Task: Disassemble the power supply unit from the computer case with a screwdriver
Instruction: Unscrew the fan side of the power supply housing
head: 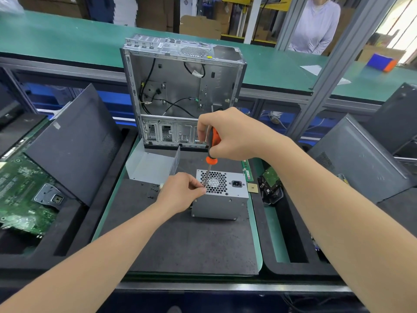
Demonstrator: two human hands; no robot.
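Observation:
The grey power supply unit [222, 199] stands on the dark foam mat [180, 240], fan grille and power socket facing up. My right hand [232, 134] grips the orange-and-black screwdriver [211, 150] upright, its shaft reaching down to the grille's left corner. My left hand [184, 190] pinches at the screwdriver tip on that corner; what is between the fingers is hidden. The open, empty computer case [180, 86] stands upright behind, with loose black cables inside.
A grey metal bracket [153, 163] lies left of the unit, with small screws [153, 189] on the mat. Left tray holds a motherboard [22, 195] and black panel [74, 145]. RAM stick [247, 170], CPU [253, 188] and hard drive [270, 184] lie right. A person [316, 26] stands behind.

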